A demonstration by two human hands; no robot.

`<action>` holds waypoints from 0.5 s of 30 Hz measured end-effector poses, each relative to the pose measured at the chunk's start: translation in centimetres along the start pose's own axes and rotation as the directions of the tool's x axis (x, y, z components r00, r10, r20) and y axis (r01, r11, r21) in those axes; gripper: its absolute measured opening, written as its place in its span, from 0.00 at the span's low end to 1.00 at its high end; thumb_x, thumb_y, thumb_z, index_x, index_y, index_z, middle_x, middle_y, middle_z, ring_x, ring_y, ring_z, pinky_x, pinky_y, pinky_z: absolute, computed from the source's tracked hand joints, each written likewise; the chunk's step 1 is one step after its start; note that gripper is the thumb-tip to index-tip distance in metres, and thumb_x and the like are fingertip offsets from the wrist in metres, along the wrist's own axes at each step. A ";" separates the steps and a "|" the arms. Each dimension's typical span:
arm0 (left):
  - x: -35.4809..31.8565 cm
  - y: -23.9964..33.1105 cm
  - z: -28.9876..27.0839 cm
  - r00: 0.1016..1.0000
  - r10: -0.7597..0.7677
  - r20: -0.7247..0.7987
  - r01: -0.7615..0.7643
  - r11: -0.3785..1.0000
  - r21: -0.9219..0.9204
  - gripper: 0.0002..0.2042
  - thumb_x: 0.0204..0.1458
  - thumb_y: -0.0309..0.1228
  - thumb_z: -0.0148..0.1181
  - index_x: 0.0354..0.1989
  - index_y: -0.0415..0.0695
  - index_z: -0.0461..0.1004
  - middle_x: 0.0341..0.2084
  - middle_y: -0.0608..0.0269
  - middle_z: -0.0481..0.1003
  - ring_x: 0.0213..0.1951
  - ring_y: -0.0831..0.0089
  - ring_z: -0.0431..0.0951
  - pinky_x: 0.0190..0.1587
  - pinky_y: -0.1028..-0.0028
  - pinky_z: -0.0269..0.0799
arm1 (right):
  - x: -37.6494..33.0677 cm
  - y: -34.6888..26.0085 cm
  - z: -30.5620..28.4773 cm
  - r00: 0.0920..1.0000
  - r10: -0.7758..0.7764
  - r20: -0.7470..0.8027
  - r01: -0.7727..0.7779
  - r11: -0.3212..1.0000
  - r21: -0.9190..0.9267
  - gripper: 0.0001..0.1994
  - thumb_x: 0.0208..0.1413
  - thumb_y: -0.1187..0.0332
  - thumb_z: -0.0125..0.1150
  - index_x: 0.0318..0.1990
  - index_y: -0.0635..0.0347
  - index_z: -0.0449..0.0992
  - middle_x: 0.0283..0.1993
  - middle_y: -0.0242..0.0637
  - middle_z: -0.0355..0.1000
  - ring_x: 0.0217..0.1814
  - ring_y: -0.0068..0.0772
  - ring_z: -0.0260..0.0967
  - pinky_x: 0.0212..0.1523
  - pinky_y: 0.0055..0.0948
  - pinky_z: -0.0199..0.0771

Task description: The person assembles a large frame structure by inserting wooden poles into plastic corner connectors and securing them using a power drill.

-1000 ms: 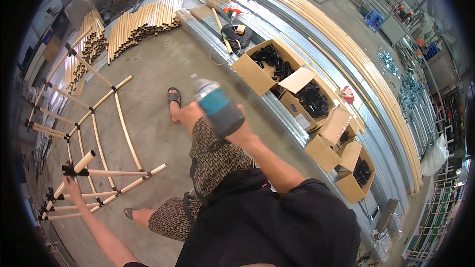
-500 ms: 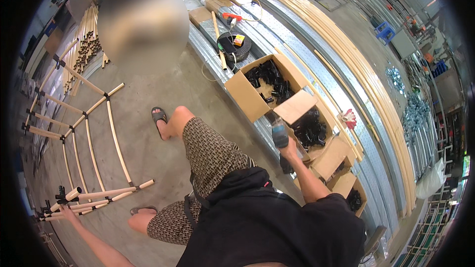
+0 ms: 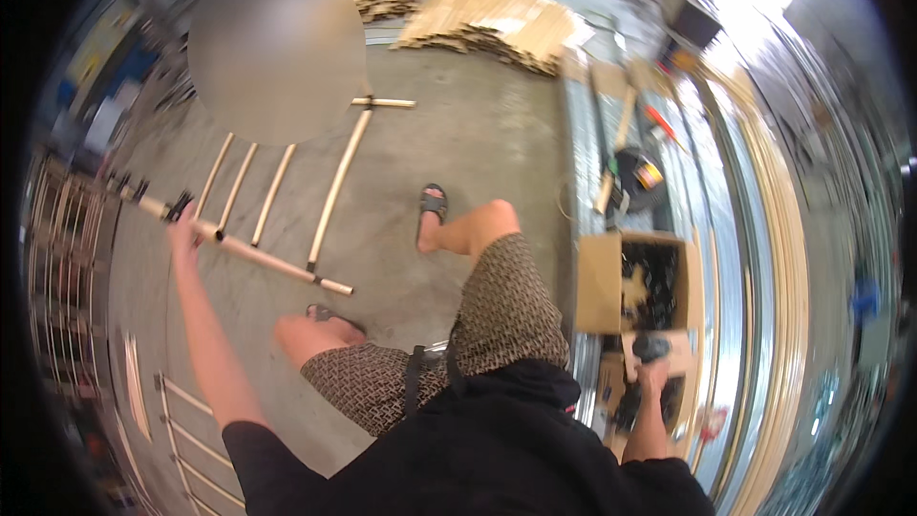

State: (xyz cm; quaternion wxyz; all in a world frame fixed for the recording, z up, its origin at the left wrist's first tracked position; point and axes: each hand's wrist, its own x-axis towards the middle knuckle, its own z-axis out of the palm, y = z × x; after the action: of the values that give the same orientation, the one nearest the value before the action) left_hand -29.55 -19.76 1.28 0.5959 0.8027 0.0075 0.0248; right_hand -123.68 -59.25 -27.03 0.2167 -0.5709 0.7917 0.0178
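My left hand is stretched out to the left and grips a rail of a frame of pale tubes joined by black connectors. The frame lies tilted over the concrete floor, several rungs running away from the rail. My right hand hangs low at the right and holds a dark power drill over open cardboard boxes filled with black connectors. My bent legs in patterned shorts and sandals are between the two hands.
A pile of pale tubes lies at the far end of the floor. A black round tool holder and long metal rails run along the right. Racks of more tubes stand at the left. A person's blurred head is at top left.
My right hand brought the drill down from chest height to the boxes at the right. My view swung left, and the frame in my left hand now sits farther up and closer.
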 end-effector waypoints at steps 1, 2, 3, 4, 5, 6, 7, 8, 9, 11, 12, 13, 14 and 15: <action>-0.6 0.4 0.4 0.999 -0.032 -0.004 0.032 0.998 0.052 0.15 0.48 0.36 0.70 0.39 0.42 0.74 0.29 0.64 0.74 0.24 0.77 0.73 0.18 0.74 0.62 | 1.0 2.0 0.7 0.992 -0.125 -0.028 0.121 0.988 -0.094 0.28 0.38 0.65 0.76 0.50 0.64 0.77 0.51 0.57 0.75 0.55 0.61 0.72 0.54 0.49 0.73; 1.3 -1.2 -1.4 1.000 -0.003 -0.007 0.004 0.994 0.105 0.13 0.48 0.34 0.68 0.37 0.41 0.73 0.28 0.63 0.74 0.24 0.77 0.73 0.18 0.74 0.62 | 2.4 2.9 1.3 0.963 -0.269 -0.009 0.270 0.962 0.031 0.31 0.36 0.64 0.76 0.52 0.64 0.76 0.54 0.56 0.74 0.56 0.60 0.71 0.56 0.49 0.72; 2.6 -3.2 -3.6 1.000 0.026 -0.011 -0.023 0.985 0.169 0.12 0.48 0.31 0.67 0.36 0.40 0.72 0.27 0.62 0.73 0.23 0.78 0.72 0.18 0.73 0.62 | 2.0 1.8 1.8 0.979 -0.201 -0.040 0.201 0.979 -0.021 0.35 0.31 0.64 0.77 0.53 0.63 0.75 0.54 0.51 0.75 0.56 0.57 0.71 0.56 0.47 0.72; 2.9 -4.7 -3.0 0.988 0.136 -0.069 -0.123 0.977 0.173 0.12 0.48 0.30 0.65 0.36 0.38 0.72 0.26 0.62 0.73 0.23 0.76 0.73 0.20 0.72 0.64 | 2.8 5.0 2.8 0.941 -0.327 -0.086 0.334 0.939 0.086 0.36 0.30 0.63 0.77 0.54 0.63 0.75 0.53 0.50 0.76 0.56 0.56 0.72 0.57 0.46 0.72; 2.6 -6.0 -2.4 0.963 0.242 -0.122 -0.217 0.957 0.191 0.12 0.48 0.30 0.64 0.36 0.37 0.71 0.26 0.61 0.73 0.24 0.75 0.73 0.22 0.70 0.65 | 4.2 6.7 3.5 0.888 -0.439 -0.136 0.458 0.870 0.185 0.37 0.29 0.63 0.78 0.54 0.63 0.75 0.52 0.49 0.76 0.57 0.54 0.72 0.57 0.45 0.72; 2.6 -5.9 -2.2 0.970 0.174 -0.170 -0.147 0.976 0.157 0.12 0.49 0.30 0.63 0.37 0.36 0.71 0.26 0.60 0.73 0.25 0.73 0.74 0.25 0.69 0.67 | 3.7 5.3 2.5 0.953 -0.303 -0.019 0.303 0.946 0.115 0.39 0.27 0.63 0.78 0.55 0.63 0.75 0.53 0.48 0.76 0.58 0.53 0.71 0.59 0.44 0.71; 2.4 -6.1 -2.3 0.971 0.107 -0.213 -0.084 0.990 0.115 0.13 0.49 0.30 0.63 0.38 0.35 0.70 0.26 0.60 0.74 0.26 0.71 0.74 0.27 0.68 0.68 | 2.6 4.5 2.1 0.986 -0.145 0.079 0.144 0.989 0.023 0.41 0.25 0.62 0.79 0.55 0.63 0.74 0.54 0.47 0.75 0.59 0.51 0.70 0.61 0.42 0.71; 2.1 -6.3 -2.3 0.970 0.025 -0.243 -0.011 0.998 0.061 0.13 0.50 0.30 0.62 0.38 0.34 0.70 0.26 0.59 0.74 0.27 0.70 0.75 0.29 0.66 0.70 | 3.2 4.9 1.8 0.977 -0.173 0.126 0.185 0.978 -0.095 0.37 0.28 0.61 0.80 0.52 0.63 0.76 0.50 0.47 0.77 0.55 0.49 0.74 0.57 0.41 0.75; 1.4 -6.4 -1.6 0.977 0.003 -0.211 0.004 0.999 0.034 0.14 0.50 0.31 0.62 0.39 0.33 0.70 0.27 0.58 0.74 0.28 0.69 0.75 0.31 0.66 0.70 | 4.0 6.0 1.8 0.967 -0.193 0.166 0.226 0.952 -0.207 0.33 0.30 0.60 0.80 0.49 0.63 0.78 0.47 0.47 0.79 0.50 0.47 0.77 0.53 0.40 0.79; 0.3 -5.4 -1.9 0.987 -0.021 -0.156 0.021 1.000 -0.001 0.16 0.51 0.32 0.61 0.42 0.32 0.70 0.28 0.57 0.75 0.30 0.68 0.76 0.33 0.65 0.71 | 4.9 4.6 1.4 0.951 -0.195 0.241 0.266 0.914 -0.307 0.30 0.33 0.60 0.79 0.47 0.64 0.79 0.44 0.46 0.79 0.47 0.45 0.77 0.49 0.39 0.79; 0.5 -5.9 -2.1 0.976 0.048 -0.213 -0.034 0.997 0.069 0.16 0.51 0.33 0.61 0.42 0.32 0.70 0.28 0.57 0.75 0.28 0.69 0.76 0.30 0.66 0.71 | 5.6 3.0 1.4 0.939 -0.199 0.281 0.290 0.898 -0.332 0.28 0.34 0.60 0.78 0.46 0.64 0.79 0.43 0.46 0.79 0.45 0.44 0.78 0.47 0.38 0.80; 1.1 -5.4 -3.1 0.976 0.017 -0.216 0.006 0.994 0.107 0.17 0.51 0.33 0.61 0.42 0.32 0.69 0.28 0.57 0.75 0.28 0.69 0.76 0.30 0.66 0.71 | 5.9 1.1 1.2 0.921 -0.197 0.335 0.315 0.883 -0.347 0.27 0.36 0.60 0.78 0.45 0.64 0.79 0.41 0.46 0.79 0.43 0.43 0.78 0.46 0.38 0.80; 0.2 -4.7 -1.9 0.975 0.032 -0.222 -0.010 0.995 0.098 0.17 0.51 0.34 0.62 0.43 0.32 0.69 0.28 0.55 0.76 0.29 0.67 0.77 0.32 0.65 0.72 | 6.4 0.1 0.6 0.911 -0.179 0.373 0.321 0.874 -0.365 0.25 0.37 0.60 0.77 0.44 0.64 0.80 0.40 0.45 0.79 0.41 0.43 0.78 0.44 0.37 0.80; -0.7 -4.0 -0.6 0.972 0.047 -0.228 -0.027 0.996 0.091 0.18 0.51 0.34 0.62 0.43 0.32 0.70 0.29 0.54 0.76 0.30 0.65 0.77 0.34 0.65 0.72 | 7.0 -1.2 0.3 0.896 -0.164 0.414 0.332 0.864 -0.378 0.24 0.39 0.59 0.76 0.42 0.64 0.80 0.39 0.45 0.79 0.40 0.42 0.78 0.42 0.37 0.80</action>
State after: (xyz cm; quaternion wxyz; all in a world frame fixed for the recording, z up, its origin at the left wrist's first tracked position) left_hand -30.21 -18.05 -2.39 0.5549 0.8196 0.0627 0.1284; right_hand -124.25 -65.87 -29.53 0.2271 -0.6898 0.6305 0.2738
